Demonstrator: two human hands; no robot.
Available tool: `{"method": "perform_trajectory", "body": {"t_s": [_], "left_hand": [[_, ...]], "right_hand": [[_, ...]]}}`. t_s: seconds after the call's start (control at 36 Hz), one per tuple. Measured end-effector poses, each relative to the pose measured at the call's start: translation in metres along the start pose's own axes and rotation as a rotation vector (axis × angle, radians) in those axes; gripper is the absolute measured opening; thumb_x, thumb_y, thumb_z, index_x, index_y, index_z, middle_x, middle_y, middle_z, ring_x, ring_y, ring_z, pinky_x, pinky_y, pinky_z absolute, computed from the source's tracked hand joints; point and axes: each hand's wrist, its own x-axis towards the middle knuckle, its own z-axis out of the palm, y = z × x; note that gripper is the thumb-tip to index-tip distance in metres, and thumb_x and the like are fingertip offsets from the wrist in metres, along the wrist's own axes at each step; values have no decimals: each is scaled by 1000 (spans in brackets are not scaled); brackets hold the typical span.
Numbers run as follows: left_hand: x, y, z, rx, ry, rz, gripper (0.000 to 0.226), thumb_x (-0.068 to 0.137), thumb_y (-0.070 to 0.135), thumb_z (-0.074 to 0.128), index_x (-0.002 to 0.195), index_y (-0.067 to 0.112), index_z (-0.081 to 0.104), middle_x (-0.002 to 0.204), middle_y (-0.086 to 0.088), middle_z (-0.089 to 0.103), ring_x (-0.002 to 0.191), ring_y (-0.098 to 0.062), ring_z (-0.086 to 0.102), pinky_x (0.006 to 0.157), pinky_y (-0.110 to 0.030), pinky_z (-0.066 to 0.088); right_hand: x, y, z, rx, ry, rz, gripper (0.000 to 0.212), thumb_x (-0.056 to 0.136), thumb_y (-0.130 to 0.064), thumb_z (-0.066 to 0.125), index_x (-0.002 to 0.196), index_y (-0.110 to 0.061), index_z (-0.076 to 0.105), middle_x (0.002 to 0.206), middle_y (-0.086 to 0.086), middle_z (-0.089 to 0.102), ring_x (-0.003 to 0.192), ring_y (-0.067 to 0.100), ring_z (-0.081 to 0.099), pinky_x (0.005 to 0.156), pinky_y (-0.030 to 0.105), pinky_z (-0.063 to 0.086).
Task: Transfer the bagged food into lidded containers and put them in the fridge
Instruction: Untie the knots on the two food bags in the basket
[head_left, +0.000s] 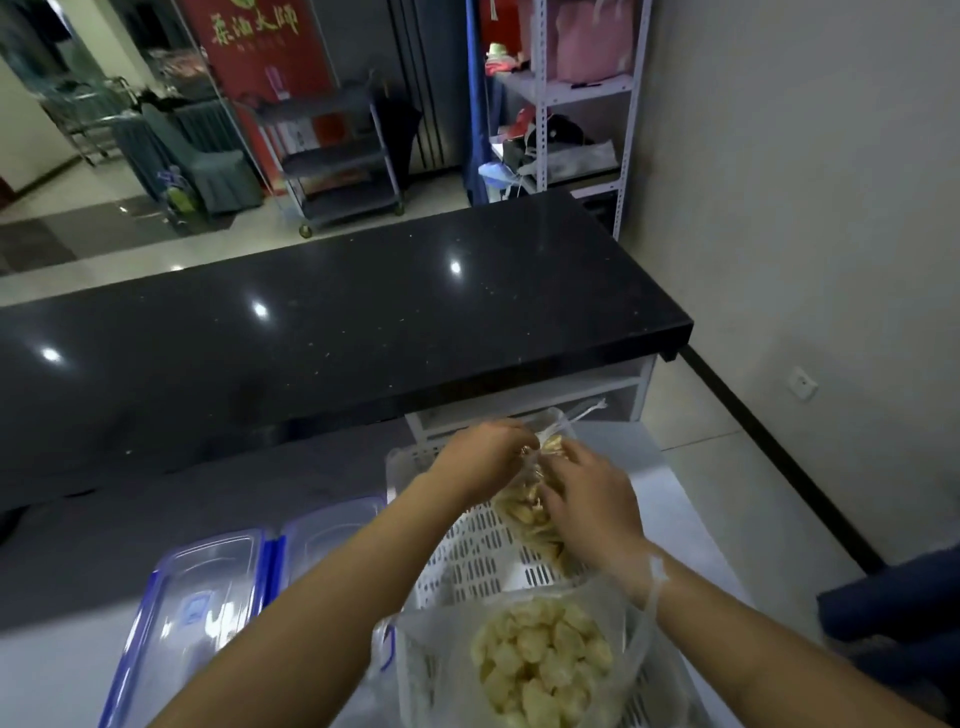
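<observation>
A clear plastic bag of pale yellow food strips (524, 512) lies in a white slotted basket (478, 566). My left hand (483, 449) pinches the bag's knotted top, and my right hand (589, 499) grips the bag just below and to the right of it. A second, open bag of yellow food chunks (540, 660) sits at the near end of the basket. Two clear containers with blue-edged lids (208, 597) rest on the white counter to the left, the farther one (332, 525) partly hidden by my left forearm.
A black stone countertop (337, 332) rises behind the white work surface (660, 467). Beyond it stand a grey trolley (337, 156) and a white shelf rack (571, 93). The wall and tiled floor lie to the right, with a dark object (893, 613) at the lower right.
</observation>
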Motion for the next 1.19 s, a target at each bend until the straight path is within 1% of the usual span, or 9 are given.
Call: {"method": "perform_trajectory", "body": {"t_s": [0.06, 0.19, 0.39, 0.56, 0.72, 0.86, 1.0, 1.11, 1.19], "left_hand": [[0, -2, 4, -10, 39, 19, 20, 94, 19, 61, 111, 21, 71, 118, 4, 66, 102, -16, 63, 83, -38, 55], [-6, -8, 14, -19, 137, 43, 14, 92, 20, 66, 100, 18, 77, 129, 1, 66, 111, -16, 65, 85, -38, 57], [-14, -11, 19, -31, 156, -11, 16, 95, 23, 62, 100, 17, 76, 135, 6, 62, 105, -15, 67, 79, -39, 58], [-13, -4, 17, -18, 145, -48, 15, 94, 25, 63, 107, 24, 71, 111, 9, 68, 91, -13, 66, 73, -38, 58], [-16, 4, 12, -23, 113, -87, 37, 94, 27, 64, 130, 29, 60, 129, 3, 63, 114, -19, 58, 96, -39, 50], [-32, 5, 10, 26, 60, -116, 26, 94, 36, 61, 119, 31, 64, 123, 4, 58, 117, -19, 48, 103, -36, 35], [-56, 1, 15, -5, 111, -138, 19, 93, 40, 62, 104, 28, 72, 108, 5, 53, 105, -16, 45, 91, -32, 36], [-69, 2, 22, -106, 98, -167, 18, 93, 39, 62, 102, 26, 68, 112, 7, 54, 99, -11, 49, 82, -25, 39], [-72, 1, 26, -179, 104, -189, 13, 91, 35, 65, 99, 25, 67, 112, 10, 55, 100, -9, 51, 86, -28, 47]], "right_hand": [[2, 3, 4, 45, 35, 8, 23, 95, -35, 57, 116, -33, 67, 135, -10, 56, 116, 18, 53, 100, 38, 43], [8, 7, 9, 162, 67, 20, 12, 93, -23, 62, 100, -21, 72, 129, -5, 60, 112, 18, 55, 94, 31, 44], [9, 10, 16, 96, 94, -47, 18, 93, -20, 63, 109, -16, 69, 127, 2, 61, 110, 24, 55, 92, 35, 44], [8, 6, 18, 77, 64, -15, 22, 98, -20, 54, 116, -15, 64, 132, 3, 53, 116, 22, 50, 93, 32, 43], [11, 14, 13, 155, 15, -66, 26, 100, -18, 45, 124, -12, 55, 133, 3, 49, 105, 19, 54, 86, 29, 47], [5, 25, 4, 241, -89, -190, 27, 101, -15, 46, 127, -11, 51, 147, -2, 35, 103, 19, 58, 86, 30, 50], [-1, 27, 3, 226, -129, -283, 17, 98, -13, 52, 113, -11, 58, 148, -1, 39, 119, 20, 55, 96, 28, 46], [-10, 23, 8, 261, -76, -263, 11, 92, -16, 62, 102, -18, 65, 145, -3, 44, 124, 17, 51, 103, 34, 44], [-16, 18, 12, 264, -83, -268, 15, 86, -18, 68, 101, -21, 69, 141, -5, 47, 119, 11, 48, 99, 25, 40]]}}
